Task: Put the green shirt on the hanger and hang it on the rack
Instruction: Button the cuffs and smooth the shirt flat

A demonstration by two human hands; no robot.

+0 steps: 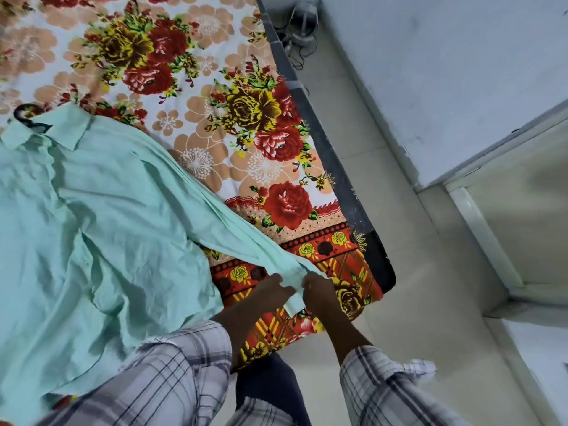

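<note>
The light green shirt [101, 216] lies spread flat on the bed, collar at the upper left. A dark hanger hook [26, 109] sticks out above the collar; the rest of the hanger is hidden inside the shirt. One long sleeve stretches down and to the right toward the bed's corner. My left hand [270, 292] and my right hand [316, 292] both pinch the cuff at the end of that sleeve, fingers closed on the fabric. No rack is in view.
The bed carries a floral sheet [215, 87] in red, yellow and peach, with a dark mattress edge [332, 155] on the right. Pale tiled floor [399, 272] runs beside it. A white door frame [485, 222] stands at the right, cables [301, 29] lie at the top.
</note>
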